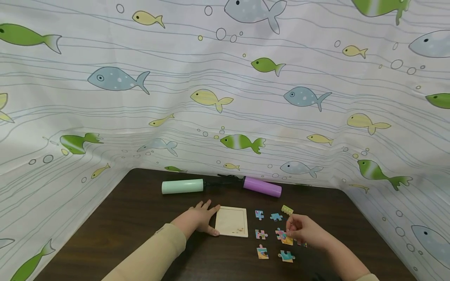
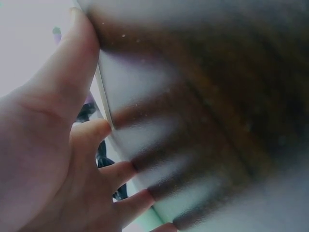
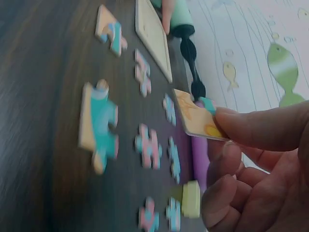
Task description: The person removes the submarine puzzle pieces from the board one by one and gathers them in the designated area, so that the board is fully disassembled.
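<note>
My right hand (image 1: 307, 232) pinches a jigsaw piece (image 3: 195, 118) between thumb and fingers. That piece is mostly yellow-orange with a bit of teal, and it is raised above the table. Below and around it lie several loose pieces in pink, blue and teal, among them a teal one (image 1: 286, 256) and a pink one (image 1: 261, 234). At the left side of a pale wooden puzzle board (image 1: 231, 222) my left hand (image 1: 201, 218) rests with spread fingers; its thumb and index finger touch the board's edge. The board has a raised border and a small printed pattern at its lower right.
A small yellow-green block (image 1: 287, 210) lies just beyond the right hand. Farther back on the dark table (image 1: 140, 218) are a mint-green cylinder (image 1: 183, 186) and a purple cylinder (image 1: 262, 186) with black parts between them. A fish-print curtain (image 1: 225, 78) surrounds the table's back and sides.
</note>
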Demonstrator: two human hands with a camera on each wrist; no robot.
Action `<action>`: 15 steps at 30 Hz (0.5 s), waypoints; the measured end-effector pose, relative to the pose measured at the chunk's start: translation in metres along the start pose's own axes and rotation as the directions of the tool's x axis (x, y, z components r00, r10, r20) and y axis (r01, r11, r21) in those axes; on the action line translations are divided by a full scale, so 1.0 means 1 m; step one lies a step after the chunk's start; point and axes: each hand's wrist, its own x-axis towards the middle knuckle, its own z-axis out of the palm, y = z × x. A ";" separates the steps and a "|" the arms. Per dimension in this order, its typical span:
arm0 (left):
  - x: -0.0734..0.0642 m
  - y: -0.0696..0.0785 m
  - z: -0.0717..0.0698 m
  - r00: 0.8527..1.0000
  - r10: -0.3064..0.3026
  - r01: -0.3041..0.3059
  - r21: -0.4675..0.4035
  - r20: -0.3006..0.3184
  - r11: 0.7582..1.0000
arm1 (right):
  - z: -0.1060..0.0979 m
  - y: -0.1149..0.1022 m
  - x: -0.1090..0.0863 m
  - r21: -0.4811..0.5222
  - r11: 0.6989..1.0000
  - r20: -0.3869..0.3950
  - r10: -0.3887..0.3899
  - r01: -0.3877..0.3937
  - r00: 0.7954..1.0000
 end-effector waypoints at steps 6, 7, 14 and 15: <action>0.001 -0.001 0.001 1.000 -0.009 0.009 -0.003 0.002 1.000 | -0.015 0.016 -0.023 0.007 1.000 0.120 0.026 -0.027 0.992; 0.001 -0.001 0.002 1.000 -0.009 0.009 -0.003 0.002 1.000 | -0.016 0.019 -0.027 0.003 1.000 0.136 0.029 -0.029 0.990; 0.003 -0.002 0.003 1.000 -0.002 0.002 -0.005 -0.002 1.000 | -0.025 0.034 -0.044 0.013 0.997 0.165 0.068 -0.071 0.984; 0.002 -0.001 0.002 1.000 -0.001 0.001 -0.006 -0.002 1.000 | -0.025 0.036 -0.045 0.014 0.997 0.162 0.070 -0.073 0.984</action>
